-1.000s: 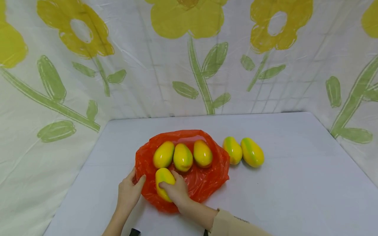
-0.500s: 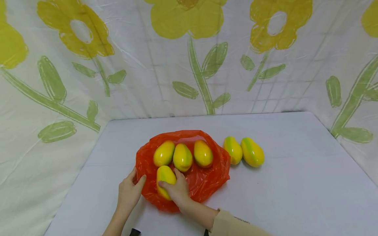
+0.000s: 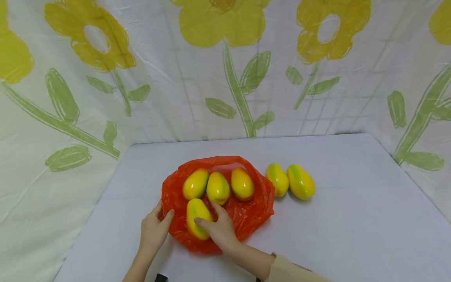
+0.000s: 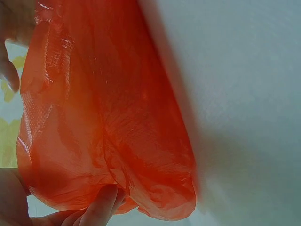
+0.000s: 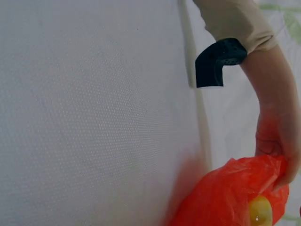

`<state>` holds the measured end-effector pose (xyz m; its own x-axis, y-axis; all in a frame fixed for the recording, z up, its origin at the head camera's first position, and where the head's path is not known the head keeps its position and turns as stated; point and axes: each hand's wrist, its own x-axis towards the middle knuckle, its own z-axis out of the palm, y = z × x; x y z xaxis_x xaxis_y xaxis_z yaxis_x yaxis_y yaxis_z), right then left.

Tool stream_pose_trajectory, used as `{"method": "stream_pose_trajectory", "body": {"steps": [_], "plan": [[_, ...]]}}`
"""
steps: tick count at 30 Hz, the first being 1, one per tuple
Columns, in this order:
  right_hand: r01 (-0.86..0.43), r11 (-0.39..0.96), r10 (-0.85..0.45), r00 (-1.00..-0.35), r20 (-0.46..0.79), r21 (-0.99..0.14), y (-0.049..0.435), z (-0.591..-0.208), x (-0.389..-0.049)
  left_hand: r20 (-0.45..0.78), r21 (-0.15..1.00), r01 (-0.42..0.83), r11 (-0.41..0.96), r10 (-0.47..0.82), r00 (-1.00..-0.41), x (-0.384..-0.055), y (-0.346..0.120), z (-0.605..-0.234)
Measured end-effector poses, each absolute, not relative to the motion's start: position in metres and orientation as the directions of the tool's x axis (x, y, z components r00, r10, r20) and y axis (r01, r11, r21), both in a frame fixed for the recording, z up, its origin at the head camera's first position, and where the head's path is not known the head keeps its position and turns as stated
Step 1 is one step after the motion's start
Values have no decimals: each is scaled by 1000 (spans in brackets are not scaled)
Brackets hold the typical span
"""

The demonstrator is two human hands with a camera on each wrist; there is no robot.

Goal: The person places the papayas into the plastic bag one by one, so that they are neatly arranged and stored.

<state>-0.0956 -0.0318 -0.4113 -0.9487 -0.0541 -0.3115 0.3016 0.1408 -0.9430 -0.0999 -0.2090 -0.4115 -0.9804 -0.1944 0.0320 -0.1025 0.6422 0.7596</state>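
A red plastic bag [image 3: 243, 219] lies spread open on the table. Inside it are several glossy yellow-green mangoes; three sit in a row, and a nearer mango [image 3: 196, 227] lies below them. My left hand [image 3: 154, 229] holds the bag's left rim; in the left wrist view its thumb and fingers [image 4: 101, 207] pinch the film. My right hand [image 3: 223, 231] is at the right side of the nearer mango, its thumb overlapping the fruit and its fingers spread loosely. Whether it still touches the mango is hard to tell.
Two more mangoes, one against the bag's right side [image 3: 278, 180] and another beside it [image 3: 301, 182], lie on the white table [image 3: 345, 219]. Behind stands a flower-print curtain [image 3: 169, 98]. A black wrist mount [image 5: 221, 59] shows on the left arm.
The nearer mango shifted slightly up and right, then settled. My right hand has loosened from around it and drawn to the right. The left hand stays on the bag rim.
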Motion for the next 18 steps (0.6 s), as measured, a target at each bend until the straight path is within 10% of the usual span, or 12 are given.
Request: {"method": "stream_pose_trajectory", "body": {"steps": [18], "plan": [[202, 111, -211, -952, -222, -973, -4, -389, -92, 25, 763, -106, 638, -193, -981, -99, -209, -410]]}}
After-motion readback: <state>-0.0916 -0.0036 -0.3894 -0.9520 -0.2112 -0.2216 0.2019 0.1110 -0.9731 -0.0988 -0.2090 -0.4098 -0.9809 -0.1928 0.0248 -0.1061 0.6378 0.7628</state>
